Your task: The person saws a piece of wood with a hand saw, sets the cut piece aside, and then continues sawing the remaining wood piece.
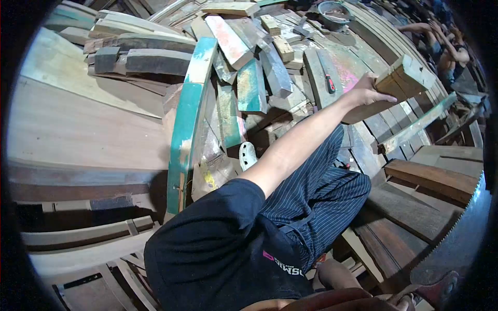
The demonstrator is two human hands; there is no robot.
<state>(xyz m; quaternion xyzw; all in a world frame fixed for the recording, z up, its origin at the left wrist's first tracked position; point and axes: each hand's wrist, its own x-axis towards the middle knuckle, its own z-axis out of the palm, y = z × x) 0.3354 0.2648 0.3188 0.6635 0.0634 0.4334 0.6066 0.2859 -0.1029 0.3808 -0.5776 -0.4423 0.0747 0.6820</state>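
My left hand point(369, 92) stretches out to the upper right, its thumb and fingers closed around a thick wooden block point(404, 78). The block's pale cut end points away from me. At the lower right edge, a handsaw point(459, 236) shows its wide toothed blade and brown handle point(441, 291). My right hand point(407, 301) is dim and partly cut off at the bottom, with its fingers round that handle. The blade stands apart from the block.
Painted offcuts point(189, 114) and stacked boards point(150, 57) lie ahead and left. A red-handled screwdriver point(330, 83) rests on a plank. A bucket point(334, 14) stands at the back. Another person point(446, 49) sits at upper right. A brown beam point(433, 181) lies near the saw.
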